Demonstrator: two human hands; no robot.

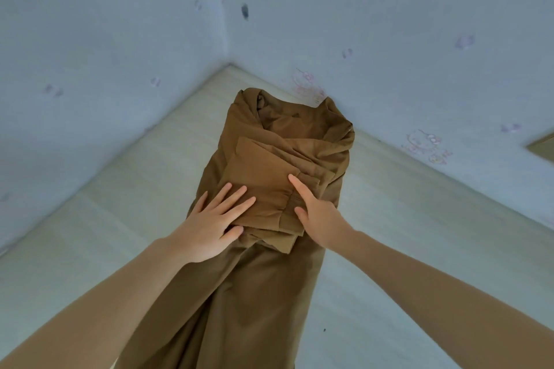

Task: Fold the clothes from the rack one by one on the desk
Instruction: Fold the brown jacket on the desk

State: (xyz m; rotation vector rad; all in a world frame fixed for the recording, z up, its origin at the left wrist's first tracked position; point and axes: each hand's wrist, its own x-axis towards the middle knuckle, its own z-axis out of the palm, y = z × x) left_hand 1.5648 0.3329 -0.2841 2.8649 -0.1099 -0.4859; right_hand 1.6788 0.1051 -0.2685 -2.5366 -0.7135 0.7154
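A brown jacket lies lengthwise on the pale desk, its collar toward the wall corner and its hem running off the bottom of the view. Both sleeves are folded in over the chest, forming a lighter flap. My left hand presses flat on the left part of that flap with fingers spread and straight. My right hand rests on the flap's right edge, index finger and thumb extended along the gathered cuff; its other fingers are hidden.
Two pale blue walls with faint cartoon stickers meet in a corner just behind the collar. A brown edge of some object shows at the far right. Desk surface lies on both sides of the jacket.
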